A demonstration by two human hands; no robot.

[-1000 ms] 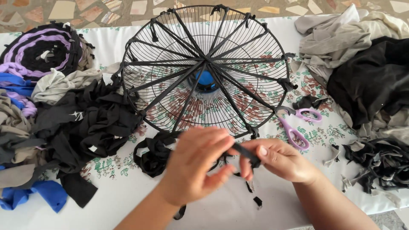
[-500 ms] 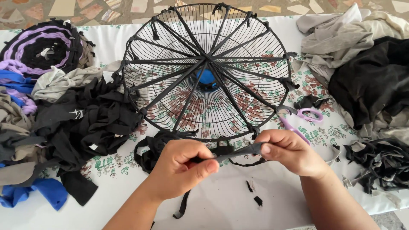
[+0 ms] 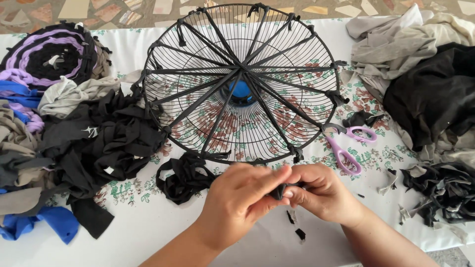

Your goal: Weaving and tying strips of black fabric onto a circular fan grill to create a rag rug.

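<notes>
Black fabric is the matter in hand: a short black strip [image 3: 280, 190] is pinched between the 2 hands, the left hand [image 3: 242, 202] closed over its near end and the right hand [image 3: 321, 194] gripping the other end with thumb and fingers, the 2 touching low over the white surface [image 3: 148, 232]. As a judgement, the step looks like knotting or twisting the strip just below the rim of the wire fan guard [image 3: 241, 81]; the next move would call for a firm pull with both ends kept taut, close to the rim. Just below the hands lie a few small black scraps [image 3: 300, 234]. Left of the left hand sits a loose black loop of cloth [image 3: 184, 177], touching the guard's near edge. Right of the right hand lie purple-handled scissors [image 3: 346, 143], within easy reach. Beyond the hands the guard already carries black strips tied as spokes from hub to rim. Far left are piled black cloth [image 3: 99, 143] and a purple and black coiled mat [image 3: 49, 57]; far right, grey and black heaps [image 3: 425, 74]. Nothing blocks the hands, though the loop crowds the rim.
</notes>
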